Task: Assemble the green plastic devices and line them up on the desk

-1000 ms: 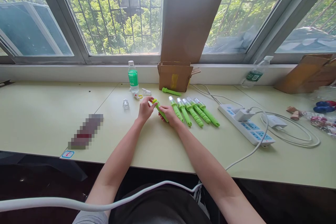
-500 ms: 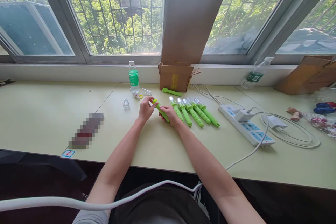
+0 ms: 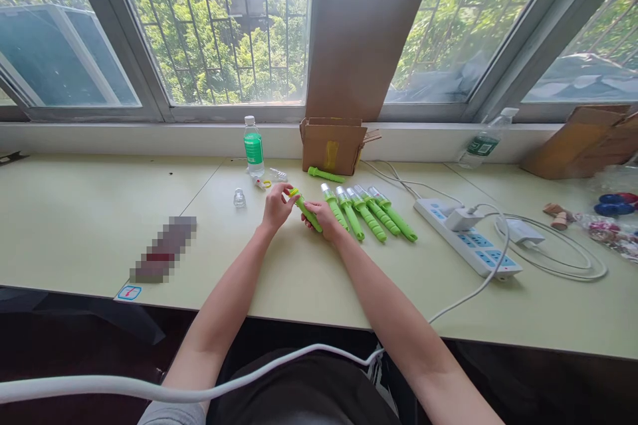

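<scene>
Between my hands is a green plastic tube-shaped handle (image 3: 312, 218), tilted with its yellow-ringed end (image 3: 294, 192) toward the upper left. My right hand (image 3: 322, 216) wraps round its body. The fingers of my left hand (image 3: 277, 204) pinch the yellow end. Just right of my right hand lie several similar green handles (image 3: 371, 218) with clear tips, side by side on the table. A small clear plastic cap (image 3: 239, 198) stands left of my left hand. Behind it lie a small white and yellow piece (image 3: 262, 182) and a clear plastic part (image 3: 278, 174).
Against the sill stand a cardboard box (image 3: 333, 146) and a green-labelled bottle (image 3: 254, 149). One more green handle (image 3: 325, 174) lies before the box. A power strip (image 3: 468, 239) with cables is on the right. A blurred-out object (image 3: 164, 249) lies front left. A white cable (image 3: 239, 382) crosses my lap.
Almost nothing differs. Both hands keep their hold on the green handle in the same place, and the view has shifted very slightly.
</scene>
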`<action>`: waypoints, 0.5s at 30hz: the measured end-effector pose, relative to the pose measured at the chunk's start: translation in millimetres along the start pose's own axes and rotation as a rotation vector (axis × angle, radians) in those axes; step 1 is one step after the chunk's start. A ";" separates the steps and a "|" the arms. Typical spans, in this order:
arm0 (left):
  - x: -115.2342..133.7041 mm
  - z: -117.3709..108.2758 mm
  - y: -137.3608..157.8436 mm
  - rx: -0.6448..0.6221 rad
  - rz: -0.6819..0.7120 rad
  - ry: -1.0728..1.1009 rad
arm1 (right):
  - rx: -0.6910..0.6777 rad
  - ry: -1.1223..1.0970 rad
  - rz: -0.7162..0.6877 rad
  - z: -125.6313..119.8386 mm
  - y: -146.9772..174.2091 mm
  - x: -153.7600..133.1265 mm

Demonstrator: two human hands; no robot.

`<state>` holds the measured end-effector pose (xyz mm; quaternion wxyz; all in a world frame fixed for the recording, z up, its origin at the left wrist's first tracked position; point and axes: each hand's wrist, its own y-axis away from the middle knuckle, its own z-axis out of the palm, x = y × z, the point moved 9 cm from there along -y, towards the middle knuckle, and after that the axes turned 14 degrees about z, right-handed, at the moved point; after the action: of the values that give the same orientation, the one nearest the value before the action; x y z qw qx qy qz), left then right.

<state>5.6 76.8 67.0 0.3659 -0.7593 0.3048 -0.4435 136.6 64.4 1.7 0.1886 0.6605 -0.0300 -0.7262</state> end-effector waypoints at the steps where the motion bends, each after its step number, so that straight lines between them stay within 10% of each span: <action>1: 0.7 0.3 0.3 0.001 0.006 0.004 | -0.001 -0.005 -0.001 0.0 0.4 -0.5; 15: 3.1 -1.1 -1.1 0.009 0.007 0.011 | -0.036 -0.042 0.042 1.0 1.3 0.4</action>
<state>6.1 74.7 69.7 0.3690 -0.7541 0.3077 -0.4478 135.9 62.8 1.8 0.2150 0.6408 -0.0348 -0.7362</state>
